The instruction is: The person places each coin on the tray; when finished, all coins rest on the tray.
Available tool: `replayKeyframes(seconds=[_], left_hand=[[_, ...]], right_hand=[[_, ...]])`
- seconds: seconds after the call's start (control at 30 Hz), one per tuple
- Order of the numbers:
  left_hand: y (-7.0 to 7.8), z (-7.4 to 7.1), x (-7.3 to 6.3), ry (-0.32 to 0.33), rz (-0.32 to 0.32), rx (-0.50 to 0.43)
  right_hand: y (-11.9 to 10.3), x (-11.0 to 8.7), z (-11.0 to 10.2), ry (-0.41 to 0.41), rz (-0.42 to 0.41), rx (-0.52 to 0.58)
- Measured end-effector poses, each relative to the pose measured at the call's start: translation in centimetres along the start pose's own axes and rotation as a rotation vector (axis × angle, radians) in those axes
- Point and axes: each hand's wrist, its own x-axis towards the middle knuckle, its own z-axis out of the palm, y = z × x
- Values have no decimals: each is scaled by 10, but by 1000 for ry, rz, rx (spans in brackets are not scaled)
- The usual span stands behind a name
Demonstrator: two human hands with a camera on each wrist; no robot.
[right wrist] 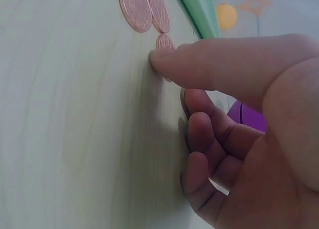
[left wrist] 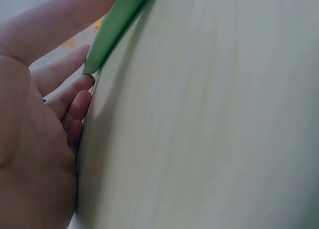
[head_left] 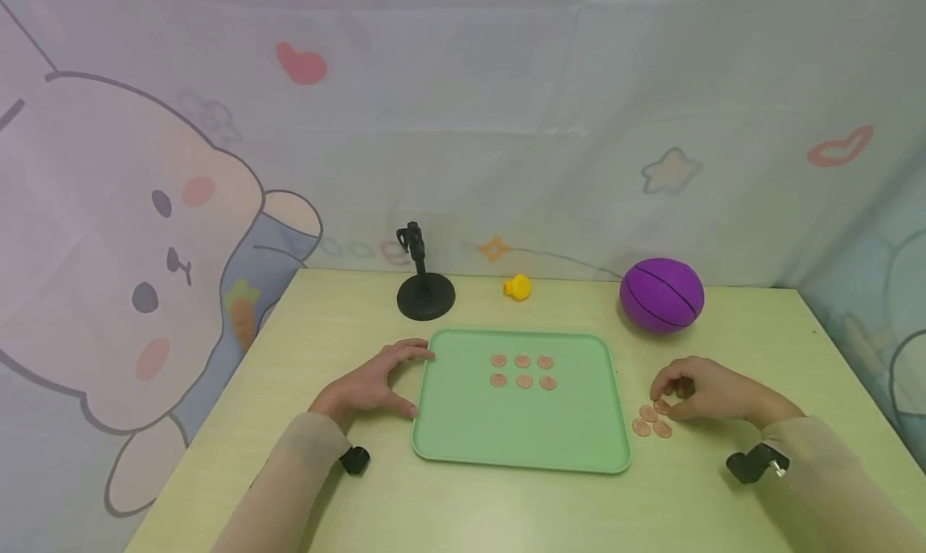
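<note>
Pale wood-grain table (head_left: 463, 509); green rectangular round-cornered tray (head_left: 521, 436) centred. Left hand (head_left: 365, 384) from near left, thumb and fingers spread, tips at tray's left edge. Right hand (head_left: 712, 391) right of tray, fingers bent, thumb and index pinching round copper coin (head_left: 661, 407); three more coins (head_left: 641, 428) nearer. Six coins (head_left: 524, 382) on tray's far half.

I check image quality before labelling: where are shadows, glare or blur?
Head view: faint glare on the near table; left wrist view: soft shadow beside the left hand; right wrist view: shadow beside the right hand, with the yellow object behind blurred.
</note>
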Motion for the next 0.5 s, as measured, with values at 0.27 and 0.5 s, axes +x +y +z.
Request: replayKeyframes(seconds=[0.27,0.5], left_hand=[[-1,0,1,-5,-7,-28],[-1,0,1,-10,-22,-43]], right_hand=[[-10,4,-2,-44,50,-9],[-12,7,-3,-67,52,-32]])
